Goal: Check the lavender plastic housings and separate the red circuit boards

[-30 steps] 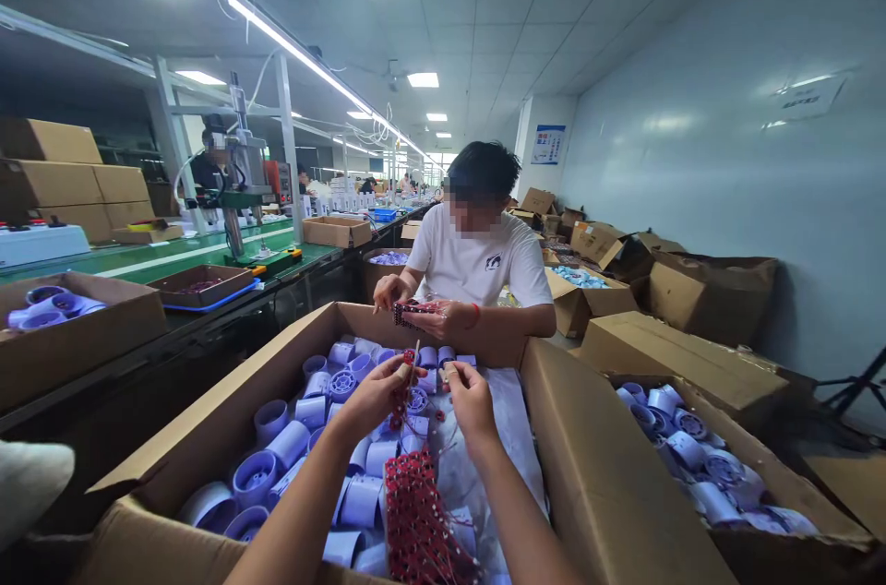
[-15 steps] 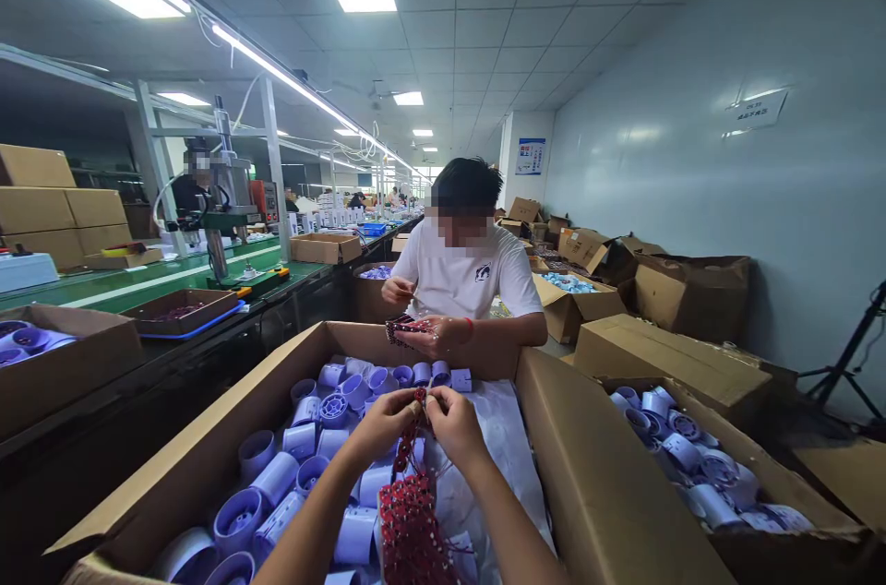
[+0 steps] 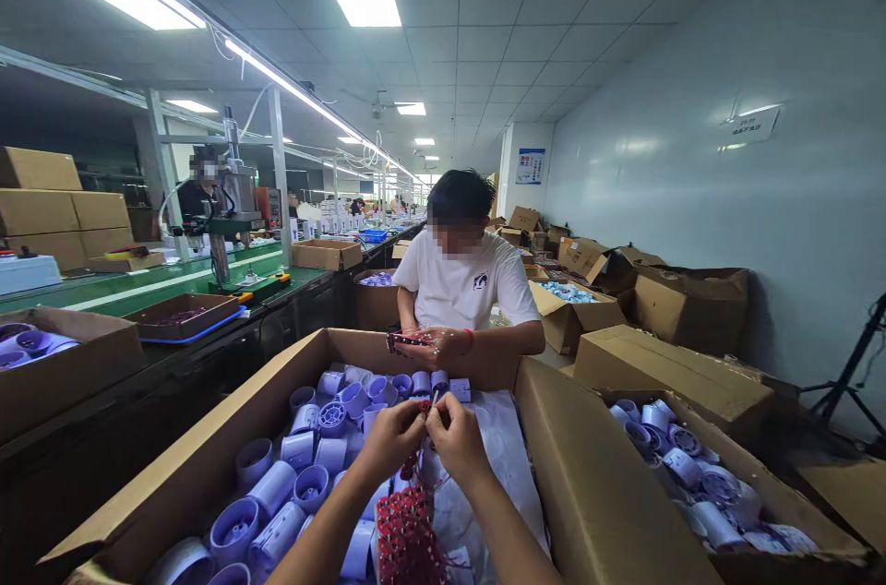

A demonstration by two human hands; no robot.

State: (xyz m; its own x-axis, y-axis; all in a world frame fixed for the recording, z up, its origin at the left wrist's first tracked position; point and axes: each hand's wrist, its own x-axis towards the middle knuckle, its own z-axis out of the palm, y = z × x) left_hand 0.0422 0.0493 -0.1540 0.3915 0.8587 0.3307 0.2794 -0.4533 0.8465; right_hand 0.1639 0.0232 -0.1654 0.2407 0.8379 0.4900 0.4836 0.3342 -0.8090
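Left hand [image 3: 391, 443] is pinched shut on a small red circuit-board strip [image 3: 408, 467], just above the big carton [image 3: 211, 447]; strip hangs down below the fingers. Right hand [image 3: 460, 443] is right beside it, fingers curled in close; thin pale sliver [image 3: 436, 398] sticks up between the two hands, can't tell which one has it or if the right fingertips are fully closed. Red circuit-board panel [image 3: 408, 530] with loose thin wires is under the hands, at the near side of the carton, among purple plastic cups [image 3: 235, 525]. White sheet [image 3: 508, 447] is along the carton's right side. Co-worker in a white T-shirt [image 3: 453, 276] is across the carton, holding another dark red panel [image 3: 412, 343] over the far edge.
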